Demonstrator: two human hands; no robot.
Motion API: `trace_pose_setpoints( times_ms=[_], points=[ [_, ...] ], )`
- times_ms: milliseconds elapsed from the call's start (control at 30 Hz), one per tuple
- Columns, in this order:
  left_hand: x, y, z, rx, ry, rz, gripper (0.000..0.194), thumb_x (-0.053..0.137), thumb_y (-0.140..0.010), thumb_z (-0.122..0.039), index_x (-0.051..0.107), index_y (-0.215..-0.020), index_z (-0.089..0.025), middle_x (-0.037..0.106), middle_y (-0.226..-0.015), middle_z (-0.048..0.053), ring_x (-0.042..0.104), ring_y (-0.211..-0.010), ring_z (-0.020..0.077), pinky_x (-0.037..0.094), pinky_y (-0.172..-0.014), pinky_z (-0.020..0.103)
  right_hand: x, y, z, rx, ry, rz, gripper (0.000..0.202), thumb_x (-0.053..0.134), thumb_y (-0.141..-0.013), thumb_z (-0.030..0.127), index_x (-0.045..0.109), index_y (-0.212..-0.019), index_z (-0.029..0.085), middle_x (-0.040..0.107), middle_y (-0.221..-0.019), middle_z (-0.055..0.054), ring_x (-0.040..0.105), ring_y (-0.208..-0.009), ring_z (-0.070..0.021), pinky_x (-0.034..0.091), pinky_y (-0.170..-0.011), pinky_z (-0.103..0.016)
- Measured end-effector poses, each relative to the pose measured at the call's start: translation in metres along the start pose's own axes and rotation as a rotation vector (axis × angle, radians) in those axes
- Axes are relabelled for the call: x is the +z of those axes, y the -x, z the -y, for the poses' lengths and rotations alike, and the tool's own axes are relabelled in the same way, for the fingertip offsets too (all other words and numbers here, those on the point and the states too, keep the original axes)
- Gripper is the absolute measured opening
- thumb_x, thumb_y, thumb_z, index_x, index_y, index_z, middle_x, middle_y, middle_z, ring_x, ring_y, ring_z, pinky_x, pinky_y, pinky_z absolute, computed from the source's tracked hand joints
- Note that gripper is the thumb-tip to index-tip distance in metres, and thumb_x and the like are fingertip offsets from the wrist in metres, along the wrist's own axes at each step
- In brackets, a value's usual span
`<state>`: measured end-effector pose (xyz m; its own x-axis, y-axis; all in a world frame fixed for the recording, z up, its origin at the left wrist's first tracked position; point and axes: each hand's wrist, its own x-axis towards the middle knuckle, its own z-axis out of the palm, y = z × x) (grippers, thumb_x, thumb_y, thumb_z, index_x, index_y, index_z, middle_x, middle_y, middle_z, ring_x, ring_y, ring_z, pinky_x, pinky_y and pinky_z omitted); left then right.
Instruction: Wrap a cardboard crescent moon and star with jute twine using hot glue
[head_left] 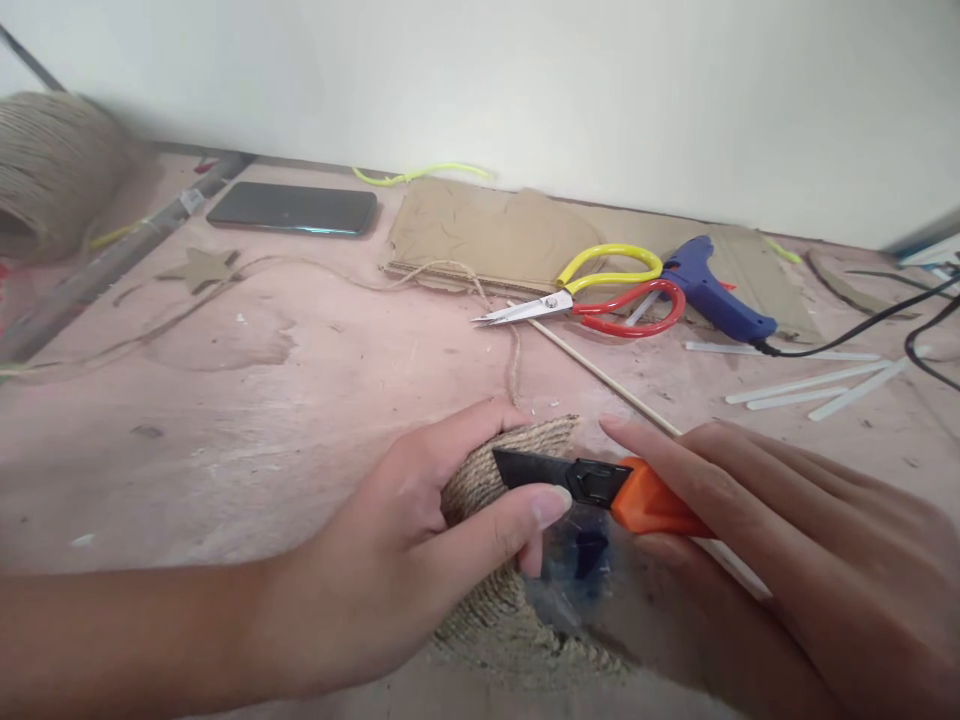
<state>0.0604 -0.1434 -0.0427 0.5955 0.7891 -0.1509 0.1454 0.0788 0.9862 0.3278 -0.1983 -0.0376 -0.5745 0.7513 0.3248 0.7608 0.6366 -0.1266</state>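
My left hand (450,520) is wrapped around a curved piece covered in rows of twine (480,470), its thumb lying across the front. Inside the curve something clear and bluish shows, too blurred to name. In my right hand (780,530) is a utility knife (660,500) with an orange handle and a dark blade. The blade lies against the twine rows, just above my left thumb. A strand of twine (514,360) runs from the wrapped piece up past the scissors (555,305). Below my right fingers passes a thin wooden stick (600,375).
Behind the hands lie cardboard sheets (480,235), a blue glue gun (712,290) with a black cord, and several glue sticks (795,385). A phone (292,208), a cardboard star (199,268) and a large twine spool (60,170) are at the left. A white wall (525,90) stands behind.
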Motion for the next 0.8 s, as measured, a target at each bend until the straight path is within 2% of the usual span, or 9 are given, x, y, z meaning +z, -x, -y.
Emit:
trace_pose_setpoints(
  times_ms=[200, 500, 800],
  points=[
    [0.002, -0.003, -0.004, 0.014, -0.017, 0.003, 0.029, 0.07, -0.108, -0.034, 0.068, -0.081, -0.023, 0.07, -0.072, -0.007, 0.061, -0.064, 0.0099, 0.055, -0.065, 0.018, -0.002, 0.005, 0.0, 0.013, -0.016, 0.005, 0.05, 0.06, -0.112, 0.024, 0.057, -0.161, 0.016, 0.078, -0.107, -0.006, 0.075, -0.096, -0.0237, 0.059, -0.074, -0.038],
    [0.0, -0.002, -0.003, 0.028, 0.009, 0.031, 0.029, 0.073, -0.105, -0.028, 0.067, -0.078, -0.022, 0.067, -0.07, -0.008, 0.057, -0.06, 0.0084, 0.05, -0.061, 0.018, -0.001, 0.005, 0.001, 0.027, -0.018, 0.01, 0.052, 0.061, -0.112, 0.024, 0.057, -0.163, 0.016, 0.077, -0.105, -0.004, 0.074, -0.092, -0.0204, 0.057, -0.072, -0.036],
    [0.002, -0.004, -0.003, -0.023, 0.023, 0.002, 0.033, 0.076, -0.103, -0.034, 0.069, -0.073, -0.022, 0.07, -0.069, -0.004, 0.065, -0.063, 0.0126, 0.056, -0.062, 0.022, -0.007, 0.018, -0.001, 0.052, -0.007, 0.039, 0.06, 0.061, -0.111, 0.03, 0.053, -0.171, 0.023, 0.081, -0.11, -0.005, 0.077, -0.095, -0.0231, 0.062, -0.074, -0.037]
  ],
)
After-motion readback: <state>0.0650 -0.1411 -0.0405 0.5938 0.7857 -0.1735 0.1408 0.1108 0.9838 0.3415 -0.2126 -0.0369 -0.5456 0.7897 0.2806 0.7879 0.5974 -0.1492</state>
